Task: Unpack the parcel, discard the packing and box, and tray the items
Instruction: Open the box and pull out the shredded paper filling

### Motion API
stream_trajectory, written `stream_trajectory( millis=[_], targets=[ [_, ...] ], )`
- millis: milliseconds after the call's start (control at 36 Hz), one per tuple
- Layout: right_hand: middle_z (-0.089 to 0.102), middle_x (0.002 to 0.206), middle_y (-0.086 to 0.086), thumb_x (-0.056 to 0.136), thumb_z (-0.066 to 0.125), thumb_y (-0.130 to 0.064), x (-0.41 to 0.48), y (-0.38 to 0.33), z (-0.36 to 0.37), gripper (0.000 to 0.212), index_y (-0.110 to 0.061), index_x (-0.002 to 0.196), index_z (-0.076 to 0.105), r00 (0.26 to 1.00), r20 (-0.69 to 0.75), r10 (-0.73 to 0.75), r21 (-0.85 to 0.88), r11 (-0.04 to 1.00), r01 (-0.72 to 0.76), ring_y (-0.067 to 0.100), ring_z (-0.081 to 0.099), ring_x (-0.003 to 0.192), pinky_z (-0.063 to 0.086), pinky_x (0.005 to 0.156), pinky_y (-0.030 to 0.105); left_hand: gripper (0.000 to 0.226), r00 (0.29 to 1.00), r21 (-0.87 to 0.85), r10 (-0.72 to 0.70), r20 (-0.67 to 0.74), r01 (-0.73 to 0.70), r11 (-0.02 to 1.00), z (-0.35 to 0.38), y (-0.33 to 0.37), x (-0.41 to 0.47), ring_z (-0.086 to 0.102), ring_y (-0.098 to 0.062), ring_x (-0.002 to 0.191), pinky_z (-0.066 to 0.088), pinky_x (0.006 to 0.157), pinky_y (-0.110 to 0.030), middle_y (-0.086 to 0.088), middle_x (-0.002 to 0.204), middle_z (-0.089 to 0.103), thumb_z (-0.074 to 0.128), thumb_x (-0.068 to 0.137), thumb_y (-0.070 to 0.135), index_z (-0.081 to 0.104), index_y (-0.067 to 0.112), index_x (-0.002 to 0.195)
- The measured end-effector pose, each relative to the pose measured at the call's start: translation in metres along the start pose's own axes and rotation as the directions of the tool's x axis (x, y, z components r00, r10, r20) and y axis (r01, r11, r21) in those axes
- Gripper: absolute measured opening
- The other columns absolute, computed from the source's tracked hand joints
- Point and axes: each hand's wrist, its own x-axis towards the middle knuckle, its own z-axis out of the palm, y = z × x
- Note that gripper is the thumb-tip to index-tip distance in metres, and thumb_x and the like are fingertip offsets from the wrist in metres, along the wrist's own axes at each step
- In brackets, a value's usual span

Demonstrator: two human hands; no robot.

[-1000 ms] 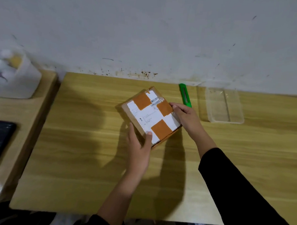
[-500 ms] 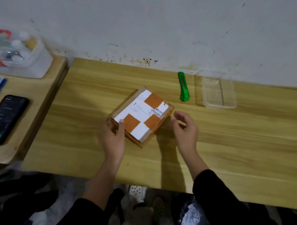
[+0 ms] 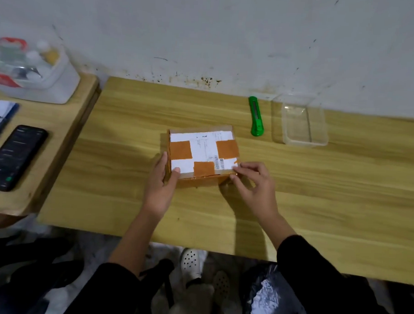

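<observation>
Head view shows one clear plastic tray [image 3: 303, 122] with nothing in it, standing at the back of the wooden table [image 3: 342, 186]. One green cutter [image 3: 256, 117] lies just beside it. One flat cardboard box [image 3: 201, 153] sits in the middle, taped shut with three brown tape patches over a white label. The left hand [image 3: 161, 185] presses its open fingers on the box's left side. The right hand [image 3: 254, 185] pinches the near right corner.
</observation>
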Motion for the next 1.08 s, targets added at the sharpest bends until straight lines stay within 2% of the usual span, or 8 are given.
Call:
stream_trajectory(
  millis=[139,250,361,556,639,750,861,1083],
  targets=[
    [0.054,0.094,0.003,0.075,0.074,-0.012,-0.004,0.000,-0.003,0.020,-0.006,0.094,0.073,0.997,0.044,-0.064,-0.016,0.998,0.065,0.021,0.058,0.088,0.051,0.080,0.025,0.065,0.993,0.088,0.112,0.030,-0.114,0.990,0.001,-0.003,-0.009,0.028,-0.006,0.138,0.027,0.114,-0.030,0.009,0.150,0.026,0.058,0.090,0.022,0.026,0.017,0.146],
    [0.060,0.093,0.010,0.077,0.072,-0.017,0.008,0.001,-0.005,0.016,-0.008,0.090,0.074,0.978,0.136,-0.157,-0.036,0.986,0.163,0.014,0.057,0.093,0.045,0.084,0.015,0.068,0.988,0.110,0.149,0.027,-0.151,0.982,0.003,-0.006,-0.012,0.024,-0.007,0.141,0.028,0.114,-0.031,0.009,0.153,0.024,0.061,0.087,0.024,0.027,0.022,0.145],
    [0.065,0.088,0.009,0.079,0.068,-0.021,0.017,-0.002,-0.003,0.018,-0.008,0.090,0.075,0.944,0.238,-0.227,-0.030,0.970,0.241,0.013,0.053,0.086,0.046,0.078,0.024,0.064,0.960,0.172,0.279,0.011,-0.277,0.945,0.000,-0.012,-0.008,0.023,-0.009,0.142,0.029,0.114,-0.034,0.006,0.151,0.025,0.063,0.085,0.015,0.035,0.014,0.142],
    [0.067,0.084,0.004,0.076,0.070,-0.020,0.020,-0.005,0.001,0.013,-0.013,0.086,0.075,0.946,0.264,-0.190,-0.069,0.974,0.215,0.017,0.059,0.083,0.047,0.076,0.033,0.048,0.915,0.231,0.403,0.017,-0.396,0.889,0.000,-0.013,-0.007,0.026,-0.015,0.140,0.026,0.113,-0.021,-0.011,0.151,0.031,0.061,0.086,0.008,0.049,0.004,0.132],
    [0.068,0.084,0.002,0.075,0.071,-0.020,0.023,-0.007,0.001,0.011,-0.015,0.085,0.075,0.941,0.295,-0.168,-0.095,0.974,0.204,0.023,0.064,0.086,0.041,0.079,0.032,0.038,0.910,0.253,0.414,-0.009,-0.398,0.882,0.002,-0.013,-0.007,0.032,-0.018,0.138,0.029,0.111,-0.022,-0.007,0.149,0.032,0.060,0.087,0.009,0.056,0.003,0.125],
    [0.068,0.085,0.001,0.075,0.071,-0.022,0.026,-0.012,0.001,0.013,-0.017,0.086,0.076,0.922,0.345,-0.177,-0.086,0.972,0.219,0.018,0.063,0.084,0.042,0.082,0.035,0.033,0.900,0.296,0.435,-0.018,-0.411,0.862,0.003,-0.012,-0.008,0.033,-0.012,0.136,0.025,0.106,-0.004,-0.001,0.147,0.031,0.057,0.089,0.009,0.059,0.001,0.121],
    [0.068,0.084,0.003,0.077,0.072,-0.022,0.030,-0.017,0.008,0.013,-0.015,0.088,0.075,0.902,0.390,-0.185,-0.064,0.972,0.227,0.019,0.061,0.080,0.050,0.076,0.038,0.031,0.862,0.413,0.506,0.025,-0.470,0.780,0.002,-0.014,-0.007,0.039,-0.024,0.134,0.023,0.110,-0.010,-0.006,0.139,0.044,0.056,0.089,0.012,0.062,0.001,0.117],
    [0.067,0.080,0.008,0.079,0.069,-0.015,0.033,-0.026,0.016,0.011,-0.008,0.087,0.074,0.900,0.370,-0.230,-0.098,0.954,0.284,0.023,0.060,0.075,0.046,0.072,0.027,0.036,0.809,0.565,0.581,0.087,-0.521,0.640,-0.003,-0.008,0.004,0.052,-0.017,0.120,0.032,0.105,-0.013,-0.014,0.115,0.067,0.049,0.090,0.025,0.069,-0.001,0.105]
  ],
)
